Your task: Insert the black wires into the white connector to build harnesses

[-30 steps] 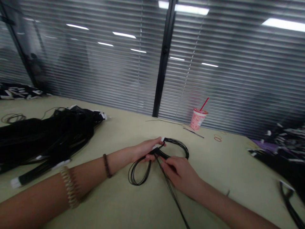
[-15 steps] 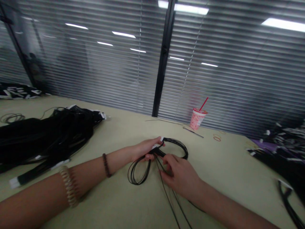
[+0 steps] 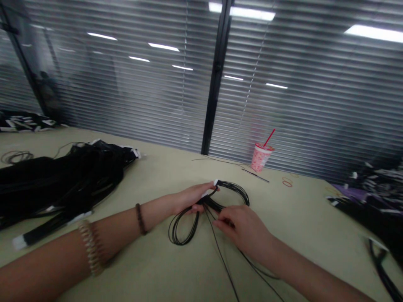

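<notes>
A bundle of thin black cable (image 3: 239, 191) is gathered into two loops above the table, one on either side of my left hand (image 3: 190, 199). That hand is closed around the middle of the bundle, where a small white connector (image 3: 215, 183) sticks out past the fingertips. My right hand (image 3: 244, 228) is closed at the lower edge of the right loop, thumb and fingers pinched on a black strand; the exact grip is partly hidden. Loose cable ends (image 3: 223, 256) trail from the bundle's middle toward the near table edge, some passing below my right hand.
Piles of black cables with white connectors lie at left (image 3: 91, 167) and right (image 3: 362, 214). A pink cup (image 3: 260, 158) with a red straw stands near the blinds, beside a thin pen-like tool (image 3: 255, 175) and rubber bands (image 3: 287, 182). The pale table (image 3: 163, 163) meets the window blinds.
My right hand has shifted slightly right, and a trailing cable end has swung right with it. My left hand holds the looped bundle in nearly the same place.
</notes>
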Tool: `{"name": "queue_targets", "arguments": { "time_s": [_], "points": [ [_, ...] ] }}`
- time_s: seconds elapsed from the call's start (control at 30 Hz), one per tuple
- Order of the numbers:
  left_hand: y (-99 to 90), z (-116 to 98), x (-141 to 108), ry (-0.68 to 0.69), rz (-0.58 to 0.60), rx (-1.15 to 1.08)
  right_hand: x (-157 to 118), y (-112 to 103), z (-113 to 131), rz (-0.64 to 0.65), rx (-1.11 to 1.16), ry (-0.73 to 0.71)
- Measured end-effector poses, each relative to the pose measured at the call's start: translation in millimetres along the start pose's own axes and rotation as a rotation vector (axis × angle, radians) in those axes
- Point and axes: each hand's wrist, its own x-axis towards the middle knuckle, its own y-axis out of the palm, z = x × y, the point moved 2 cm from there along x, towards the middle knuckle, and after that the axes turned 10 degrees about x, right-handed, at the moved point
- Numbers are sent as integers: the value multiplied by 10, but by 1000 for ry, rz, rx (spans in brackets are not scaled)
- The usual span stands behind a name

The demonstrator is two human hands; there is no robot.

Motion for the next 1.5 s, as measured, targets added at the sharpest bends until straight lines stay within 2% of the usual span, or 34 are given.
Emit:
{"name": "queue_targets", "arguments": {
  "time_s": [0.17, 0.33, 0.4, 0.47, 0.53, 0.6, 0.67, 0.7, 0.8, 0.87, 0.93, 1.03, 1.1, 1.17, 1.23, 1.3, 1.37, 1.43, 1.5],
  "points": [
    [10, 18, 20, -8, 21, 10, 27, -120, 8, -15, 78, 35],
    [8, 34, 47, 48, -29, -5, 50, -220, -9, 11, 201, 86],
    [14, 18, 30, 54, -46, 1, 47, -243, 0, 66, 369, 134],
    [27, -13, 3, 44, -61, 5, 37, -284, 26, 147, 631, 224],
    [46, -42, -13, 28, -77, 2, 23, -368, 70, 215, 885, 305],
    [65, -49, -4, 14, -80, 4, 14, -504, 112, 229, 1073, 331],
    [74, -37, 24, 35, -98, 30, 12, -682, 126, 126, 1237, 306],
    [73, -27, 38, 58, -118, 47, 11, -782, 116, 12, 1309, 279],
    [59, 6, 60, 96, -177, 87, -21, -1095, 35, -469, 1401, 146],
    [50, 25, 63, 98, -170, 86, -61, -1279, -26, -730, 1369, 44],
    [38, 40, 72, 119, -150, 69, -97, -1427, -74, -882, 1341, -36],
    [10, 74, 105, 156, -129, 43, -120, -1554, -118, -958, 1318, -136],
    [-4, 99, 124, 169, -92, 45, -104, -1533, -133, -949, 1225, -182],
    [-7, 112, 126, 178, -30, 61, -58, -1386, -153, -892, 1031, -156],
    [0, 106, 105, 192, 31, 72, 19, -1107, -186, -731, 829, -38],
    [7, 84, 74, 207, 78, 83, 99, -753, -229, -508, 783, 78],
    [13, 58, 45, 217, 120, 105, 147, -442, -266, -381, 748, 138],
    [15, 36, 26, 225, 154, 128, 163, -239, -290, -336, 627, 119],
    [15, 23, 17, 224, 172, 134, 153, -145, -312, -354, 506, 84]
  ]
}}
